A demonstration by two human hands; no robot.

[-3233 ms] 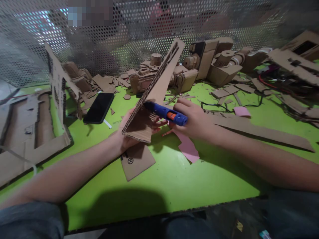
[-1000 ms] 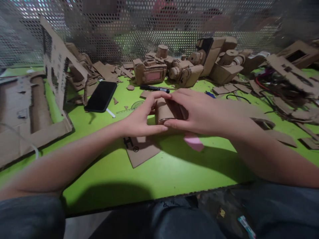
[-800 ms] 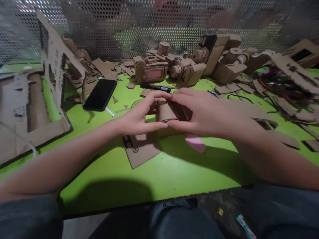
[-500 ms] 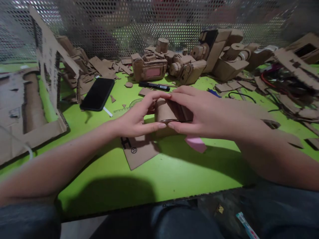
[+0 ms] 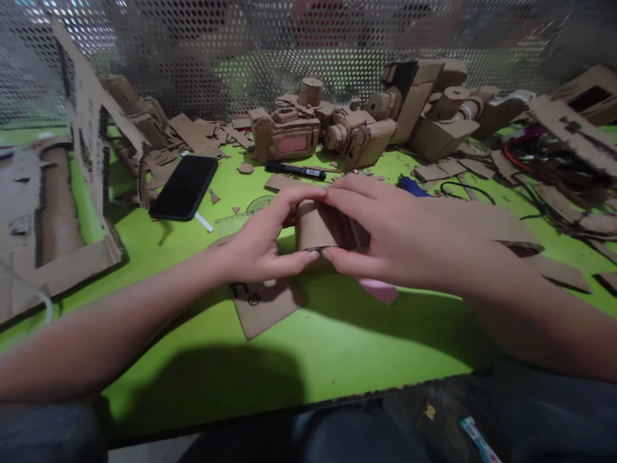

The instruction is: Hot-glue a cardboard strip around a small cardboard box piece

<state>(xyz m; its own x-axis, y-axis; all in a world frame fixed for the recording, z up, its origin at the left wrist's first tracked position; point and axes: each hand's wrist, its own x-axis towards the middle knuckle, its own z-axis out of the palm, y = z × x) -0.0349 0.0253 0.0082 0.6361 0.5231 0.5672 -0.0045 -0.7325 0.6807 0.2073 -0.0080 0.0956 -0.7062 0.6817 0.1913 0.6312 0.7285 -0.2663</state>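
Observation:
Between my two hands is a curved brown piece of cardboard (image 5: 313, 226), bent like part of a tube. My left hand (image 5: 263, 241) grips its left side, thumb along the near edge and fingers over the top. My right hand (image 5: 390, 235) closes round the right side in the same way, the fingertips of both hands nearly meeting. The far side of the piece is hidden by my fingers. Under and in front of it lies a flat cardboard sheet (image 5: 265, 312) with black print. A pink paper scrap (image 5: 380, 290) lies below my right hand.
A phone (image 5: 184, 186), a black marker (image 5: 295, 170) and a clear protractor (image 5: 259, 204) lie beyond my hands. Cardboard cameras (image 5: 285, 135) stand at the back before a perforated metal screen (image 5: 193, 71). Cardboard frames are at left; cables (image 5: 518, 164) and scraps at right.
The view has shifted slightly, so the table things sit a little lower and further left. Both hands keep their hold, and the cardboard piece appears tilted slightly differently.

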